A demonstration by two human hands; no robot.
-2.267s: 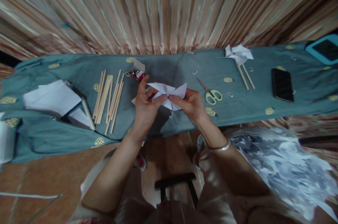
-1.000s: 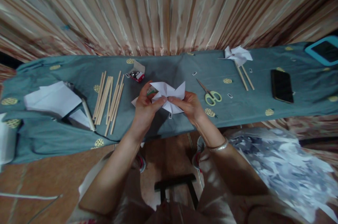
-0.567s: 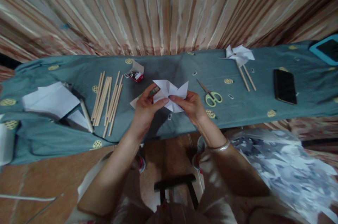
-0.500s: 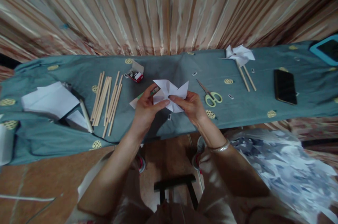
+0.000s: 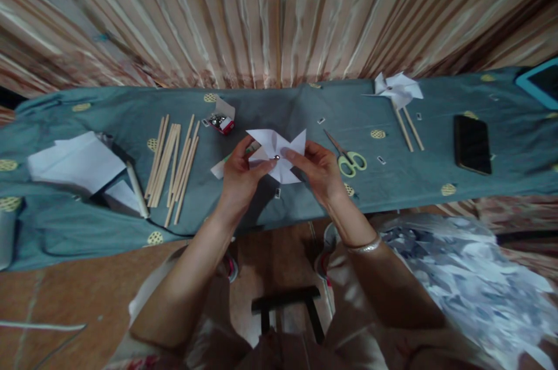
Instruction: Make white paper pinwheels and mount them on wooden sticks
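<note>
Pinching a white paper pinwheel (image 5: 279, 154) between them, the left hand (image 5: 242, 175) and right hand (image 5: 320, 169) hold it just above the cloth-covered table (image 5: 108, 225); a small metal pin (image 5: 276, 157), hidden half a second earlier, now shows at its centre.

White paper pinwheel (image 5: 279, 152) (matt, creased), on cloth (image 5: 305, 108).
</note>
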